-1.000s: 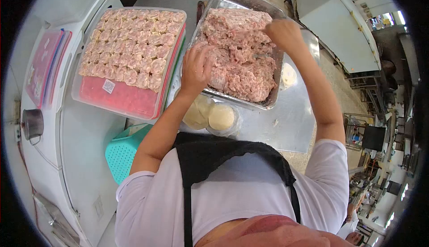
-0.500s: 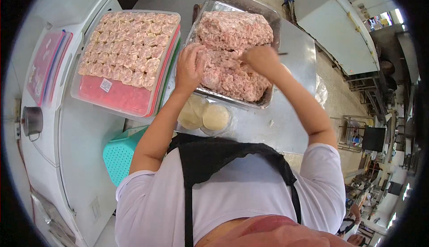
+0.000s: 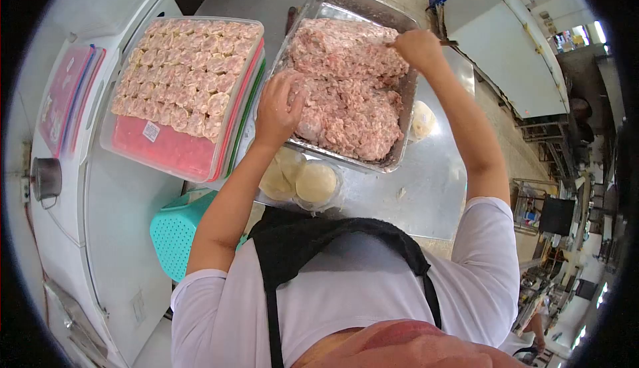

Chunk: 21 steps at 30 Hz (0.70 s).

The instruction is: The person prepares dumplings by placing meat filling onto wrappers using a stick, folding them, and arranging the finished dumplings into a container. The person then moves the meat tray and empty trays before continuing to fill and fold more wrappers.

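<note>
A deep metal tray (image 3: pixel 399 143) holds two large mounds of ground meat filling (image 3: pixel 353 112). At the tray's left edge my left hand (image 3: pixel 278 107) is curled closed; its palm side is turned away, so what it holds is hidden. My right hand (image 3: pixel 418 50) is closed round a thin tool (image 3: pixel 450 43) over the tray's upper right, beside the far mound. Only a dark end and a short tip of the tool show. Round pale dough wrappers (image 3: pixel 315 183) lie in stacks on the table just in front of the tray.
To the left, rows of filled dumplings (image 3: pixel 183 68) sit on a pink-lined plastic tray (image 3: pixel 166 148) stacked on other lids. Another pale wrapper stack (image 3: pixel 422 120) lies right of the metal tray. A turquoise perforated basket (image 3: pixel 176 235) stands lower left, by a white freezer (image 3: pixel 126 248).
My right hand has moved up and right, from the middle of the meat to the tray's right rim, with the tool. My left hand stays at the left edge, nearly unchanged.
</note>
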Each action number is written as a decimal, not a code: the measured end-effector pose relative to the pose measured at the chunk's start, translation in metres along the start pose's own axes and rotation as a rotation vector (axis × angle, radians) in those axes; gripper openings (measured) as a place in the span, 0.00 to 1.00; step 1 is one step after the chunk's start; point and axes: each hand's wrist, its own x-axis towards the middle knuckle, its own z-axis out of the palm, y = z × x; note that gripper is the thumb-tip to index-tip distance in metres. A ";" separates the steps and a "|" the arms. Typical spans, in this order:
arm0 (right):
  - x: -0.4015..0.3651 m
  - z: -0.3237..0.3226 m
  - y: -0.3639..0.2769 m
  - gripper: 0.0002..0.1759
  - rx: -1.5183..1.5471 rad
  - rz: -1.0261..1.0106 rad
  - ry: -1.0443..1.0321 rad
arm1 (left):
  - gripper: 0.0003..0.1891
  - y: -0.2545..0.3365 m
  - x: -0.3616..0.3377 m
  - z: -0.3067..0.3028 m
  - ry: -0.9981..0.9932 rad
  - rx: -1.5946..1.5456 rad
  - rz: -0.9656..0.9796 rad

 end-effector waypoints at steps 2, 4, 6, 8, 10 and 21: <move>-0.007 0.000 -0.007 0.08 0.046 -0.013 0.033 | 0.16 0.005 0.001 -0.002 -0.006 -0.019 -0.007; -0.012 -0.009 -0.013 0.08 0.030 -0.016 -0.021 | 0.16 0.002 0.000 0.000 0.010 -0.031 0.008; -0.014 -0.018 -0.018 0.08 0.019 -0.025 -0.076 | 0.16 0.000 0.002 0.000 0.023 -0.039 0.016; -0.019 -0.024 -0.024 0.08 0.018 -0.046 -0.137 | 0.15 0.000 0.002 -0.002 0.020 -0.061 0.013; -0.023 -0.025 -0.023 0.07 0.011 -0.036 -0.140 | 0.15 0.000 0.003 -0.003 0.017 -0.063 0.016; -0.120 0.034 -0.066 0.11 0.140 0.043 -0.105 | 0.15 -0.011 0.002 -0.002 0.055 -0.036 0.037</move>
